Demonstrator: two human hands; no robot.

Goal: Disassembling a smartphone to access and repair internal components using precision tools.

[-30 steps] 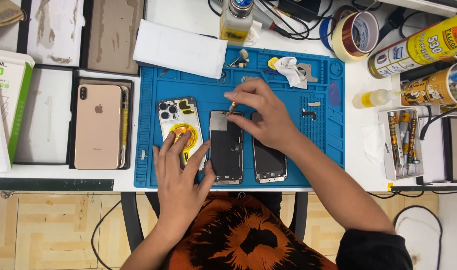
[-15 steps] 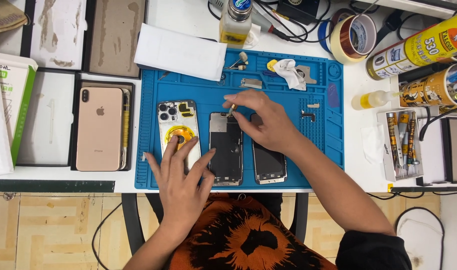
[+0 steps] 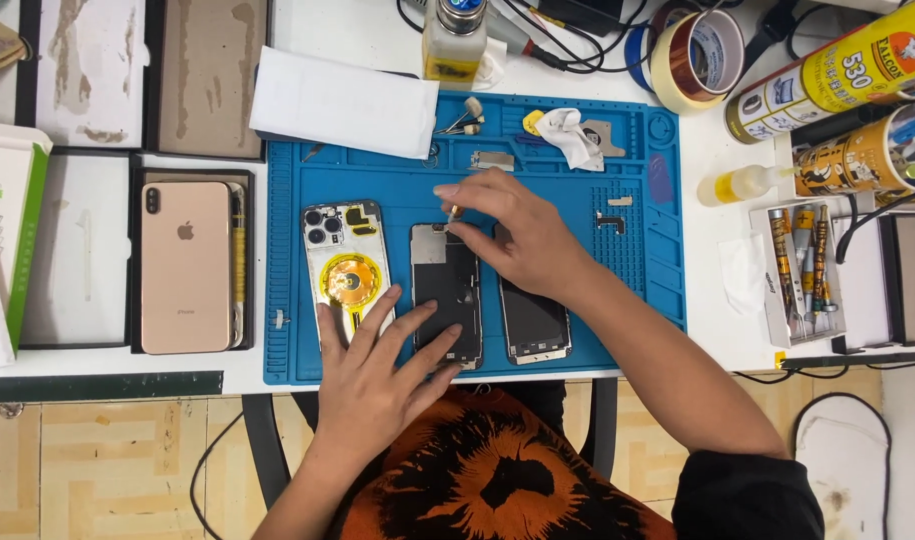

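On the blue repair mat (image 3: 577,345) lie an opened phone back housing (image 3: 344,262) with a yellow coil, a dark phone screen assembly (image 3: 445,285) and a second screen part (image 3: 534,328). My left hand (image 3: 377,375) rests flat on the mat's front edge, its fingers spread over the lower ends of the housing and the dark screen assembly. My right hand (image 3: 512,235) hovers over the top of the screen assembly, its fingertips pinched on a small thin tool or part (image 3: 453,212) that is too small to name.
A gold phone (image 3: 185,266) lies face down in a black tray at the left. A white cloth (image 3: 345,102), glue bottle (image 3: 453,42), tape rolls (image 3: 695,47), spray cans (image 3: 845,72), a screwdriver box (image 3: 799,265) and cables crowd the back and right. Small metal parts lie on the mat.
My left hand has slid right and down, off the yellow coil onto the lower ends of the housing and screen assembly. My right hand stays pinched above the assembly's top.
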